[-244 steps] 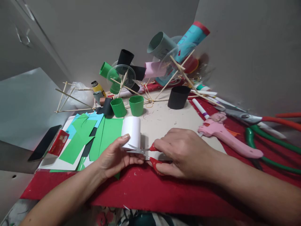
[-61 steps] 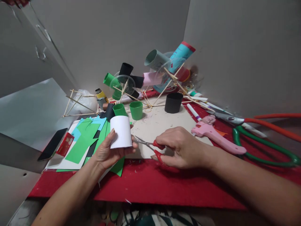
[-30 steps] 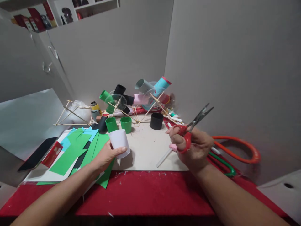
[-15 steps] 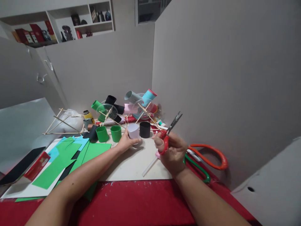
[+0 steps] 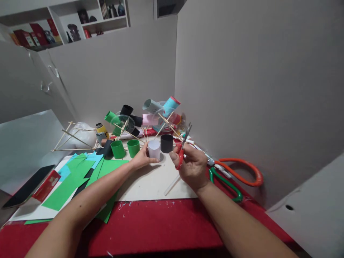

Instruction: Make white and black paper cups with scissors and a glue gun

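Upright on the white board stands a pale lavender paper tube (image 5: 154,150), and my left hand (image 5: 141,158) is closed around its left and lower side. A black paper tube (image 5: 167,144) is just behind it to the right. Two green paper tubes, a nearer-left one (image 5: 118,149) and a second one (image 5: 133,148), stand to the left of that hand. My right hand (image 5: 192,167) grips red-handled scissors (image 5: 180,157) above the board, blades pointing up. A translucent stick (image 5: 172,185) lies below the right hand, its far end hidden.
Green paper sheets (image 5: 64,182) and a red box (image 5: 47,186) lie at left. Behind are stick frames carrying coloured tubes, a wheel (image 5: 123,123), and a yellow bottle (image 5: 101,129). Orange-handled (image 5: 242,166) and green-handled (image 5: 228,186) tools lie at right, beside the grey wall (image 5: 255,89).
The scissors have swung more upright, and my right hand has shifted a little left. My left hand stays on the lavender tube. The view has tilted slightly.
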### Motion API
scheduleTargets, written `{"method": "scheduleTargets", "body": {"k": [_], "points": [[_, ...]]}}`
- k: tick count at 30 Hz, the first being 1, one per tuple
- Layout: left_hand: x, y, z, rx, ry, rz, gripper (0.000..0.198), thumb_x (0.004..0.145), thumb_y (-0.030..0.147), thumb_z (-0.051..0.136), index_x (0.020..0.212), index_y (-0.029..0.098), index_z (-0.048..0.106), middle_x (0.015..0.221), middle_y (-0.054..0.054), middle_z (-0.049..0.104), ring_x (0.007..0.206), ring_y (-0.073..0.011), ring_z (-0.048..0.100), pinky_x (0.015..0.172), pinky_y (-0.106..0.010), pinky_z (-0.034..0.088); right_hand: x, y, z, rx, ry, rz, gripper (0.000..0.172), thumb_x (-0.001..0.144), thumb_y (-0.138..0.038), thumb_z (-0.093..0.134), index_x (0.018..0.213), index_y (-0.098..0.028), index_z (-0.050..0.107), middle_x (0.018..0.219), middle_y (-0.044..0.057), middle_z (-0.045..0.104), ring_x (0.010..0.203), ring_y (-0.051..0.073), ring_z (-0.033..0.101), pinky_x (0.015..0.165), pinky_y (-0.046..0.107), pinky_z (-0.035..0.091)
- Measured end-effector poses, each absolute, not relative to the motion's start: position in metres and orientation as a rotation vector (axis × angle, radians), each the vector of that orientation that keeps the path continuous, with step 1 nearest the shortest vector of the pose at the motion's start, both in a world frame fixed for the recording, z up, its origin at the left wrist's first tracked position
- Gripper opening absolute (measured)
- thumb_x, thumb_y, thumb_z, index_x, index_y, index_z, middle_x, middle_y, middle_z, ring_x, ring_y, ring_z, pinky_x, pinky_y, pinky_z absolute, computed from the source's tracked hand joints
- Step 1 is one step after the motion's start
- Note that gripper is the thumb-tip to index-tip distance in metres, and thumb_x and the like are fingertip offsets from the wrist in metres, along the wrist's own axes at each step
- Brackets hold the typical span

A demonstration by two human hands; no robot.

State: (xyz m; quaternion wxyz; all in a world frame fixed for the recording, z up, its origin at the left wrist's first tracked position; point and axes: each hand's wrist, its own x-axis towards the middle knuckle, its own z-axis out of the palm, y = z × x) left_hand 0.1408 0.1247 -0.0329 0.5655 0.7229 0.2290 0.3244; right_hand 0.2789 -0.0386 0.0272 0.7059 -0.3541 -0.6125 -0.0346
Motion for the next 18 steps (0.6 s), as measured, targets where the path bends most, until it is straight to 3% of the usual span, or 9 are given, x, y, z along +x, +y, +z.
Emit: {"method": "scheduleTargets", "body": {"k": [8, 14, 18], "points": [[0.141, 0.125, -0.053, 1.82, 0.601, 0.833, 0.075, 0.059, 0.02, 0.084, 0.126, 0.017, 0.049, 0.125, -0.012, 0.061, 0.115, -0.0278, 0.058, 0.103, -0.043, 0.041, 0.278, -0.031, 0.023, -0.821, -1.407, -0.071, 0.026, 0.082, -0.021, 0.061, 0.06, -0.021, 0.048, 0.052, -0.006, 0.044, 0.047, 0.009, 0.04, 0.045, 0.022, 0.034], [0.137, 0.123, -0.041, 1.819, 0.577, 0.771, 0.087, 0.056, 0.022, 0.086, 0.133, 0.018, 0.045, 0.13, -0.014, 0.06, 0.118, -0.0279, 0.057, 0.103, -0.041, 0.042, 0.278, -0.032, 0.024, -0.873, -1.399, -0.062, 0.028, 0.081, -0.025, 0.064, 0.059, -0.021, 0.047, 0.051, -0.006, 0.044, 0.046, 0.009, 0.039, 0.043, 0.022, 0.034], [0.125, 0.123, -0.018, 1.829, 0.603, 0.707, 0.084, 0.068, 0.032, 0.08, 0.139, 0.015, 0.04, 0.124, -0.017, 0.063, 0.111, -0.0273, 0.062, 0.097, -0.043, 0.047, 0.28, -0.034, 0.025, -0.889, -1.37, -0.055, 0.028, 0.083, -0.029, 0.063, 0.061, -0.021, 0.047, 0.053, -0.005, 0.045, 0.046, 0.009, 0.04, 0.042, 0.022, 0.034]]}}
